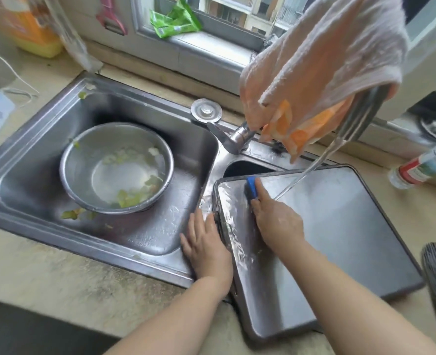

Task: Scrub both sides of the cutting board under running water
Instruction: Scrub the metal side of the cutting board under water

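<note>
Here the grey, rounded-corner metal cutting board (pixel 339 226) lies flat across the right-hand basin of the stainless-steel double sink (pixel 32 160), its long axis running from the near counter edge away toward the window, slightly skewed to the right. Both hands meet it at its left side. The left hand (pixel 206 249) rests with straight fingers against the board's left rim, steadying it, while the right hand (pixel 275 221) reaches over the wet near-left part of the surface and grips a blue scrubbing sponge (pixel 252 187) pressed onto the board's far-left corner. A thin stream of water (pixel 311 170) falls from the steel faucet spout (pixel 360 119), which is draped with a pinkish-orange terry cloth (pixel 321 62), and lands on the board just right of the sponge. The right half of the board looks dry and unscrubbed, so the sponge hand would likely have to sweep rightward. In the left basin sits a round steel bowl (pixel 117 167) holding water and vegetable scraps. A beige countertop (pixel 45 272) surrounds the sink.
</note>
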Available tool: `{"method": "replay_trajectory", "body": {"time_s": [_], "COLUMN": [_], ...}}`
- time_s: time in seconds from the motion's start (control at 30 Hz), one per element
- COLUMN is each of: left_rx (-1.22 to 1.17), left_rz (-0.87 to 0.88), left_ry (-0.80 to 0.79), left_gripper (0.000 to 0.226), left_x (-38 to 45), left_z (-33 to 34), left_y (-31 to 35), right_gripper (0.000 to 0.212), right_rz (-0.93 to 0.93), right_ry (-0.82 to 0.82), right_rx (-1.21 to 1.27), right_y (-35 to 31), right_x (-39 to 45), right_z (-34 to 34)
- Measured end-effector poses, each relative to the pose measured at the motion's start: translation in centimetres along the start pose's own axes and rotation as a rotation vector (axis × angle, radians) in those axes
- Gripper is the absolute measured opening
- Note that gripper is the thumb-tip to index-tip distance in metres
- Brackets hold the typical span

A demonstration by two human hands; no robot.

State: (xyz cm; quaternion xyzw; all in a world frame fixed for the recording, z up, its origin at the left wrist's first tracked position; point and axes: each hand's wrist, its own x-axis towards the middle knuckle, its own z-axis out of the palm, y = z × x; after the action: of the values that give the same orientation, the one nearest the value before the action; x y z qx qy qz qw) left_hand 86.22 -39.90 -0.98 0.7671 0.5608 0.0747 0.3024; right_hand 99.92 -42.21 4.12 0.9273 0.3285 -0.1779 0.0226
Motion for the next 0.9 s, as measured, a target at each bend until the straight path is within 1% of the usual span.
{"method": "replay_trajectory", "body": {"time_s": [0.07,0.13,0.17,0.23,0.3,0.33,0.4,0.43,0.53,0.57,0.6,0.67,0.73,0.8,0.83,0.9], "left_rx": [0.018,0.033,0.050,0.099,0.110,0.110,0.089,0.070,0.053,0.056,0.055,0.037,-0.001,-0.020,-0.009,0.026], "left_rz": [0.014,0.017,0.021,0.066,0.166,0.223,0.291,0.302,0.290,0.287,0.283,0.271,0.259,0.250,0.251,0.261], "left_ry": [0.001,-0.012,-0.017,-0.002,0.026,0.014,-0.055,-0.071,-0.067,-0.076,-0.080,-0.077,-0.070,-0.059,-0.061,-0.073], "left_gripper": [0.065,0.061,0.060,0.062,0.068,0.074,0.081,0.083,0.084,0.084,0.084,0.082,0.075,0.070,0.070,0.077], "left_x": [-1.9,-3.5,-4.0,-4.5,-4.5,-4.3,-4.0,-3.9,-3.9,-4.1,-4.2,-4.3,-4.3,-4.3,-4.3,-4.3], "left_z": [0.2,0.3,0.3,0.3,0.2,0.3,0.5,0.6,0.6,0.5,0.4,0.3,0.2,0.0,0.0,0.1], "left_y": [-0.1,-0.2,-0.1,-0.1,-0.5,-0.9,-1.6,-1.8,-1.8,-1.7,-1.6,-1.6,-1.6,-1.5,-1.5,-1.7], "right_gripper": [0.050,0.052,0.054,0.056,0.053,0.051,0.049,0.048,0.046,0.046,0.049,0.054,0.053,0.052,0.051,0.047], "right_rz": [0.059,0.090,0.076,-0.010,-0.103,-0.125,-0.166,-0.132,0.102,0.151,0.157,0.062,-0.120,-0.219,-0.211,-0.099], "right_ry": [0.001,0.033,0.041,0.026,-0.033,-0.049,0.009,0.045,0.078,0.086,0.080,0.032,-0.029,-0.016,0.016,0.071], "right_rx": [-0.007,0.008,0.014,0.050,0.148,0.168,0.081,0.036,0.058,0.062,0.059,0.068,0.102,0.088,0.063,0.026], "right_y": [1.3,1.2,0.5,-1.5,-3.4,-3.5,-2.0,-0.7,2.5,2.6,2.0,-0.7,-3.5,-4.0,-2.9,0.7], "right_x": [-0.3,-1.3,-2.0,-3.4,-4.3,-4.2,-2.3,-1.0,1.7,1.7,1.2,-1.0,-3.6,-3.9,-3.0,-0.4], "right_z": [-0.6,0.0,0.7,2.6,3.8,3.9,3.3,2.4,-0.2,-0.4,-0.2,1.2,3.2,3.5,3.0,1.0]}}
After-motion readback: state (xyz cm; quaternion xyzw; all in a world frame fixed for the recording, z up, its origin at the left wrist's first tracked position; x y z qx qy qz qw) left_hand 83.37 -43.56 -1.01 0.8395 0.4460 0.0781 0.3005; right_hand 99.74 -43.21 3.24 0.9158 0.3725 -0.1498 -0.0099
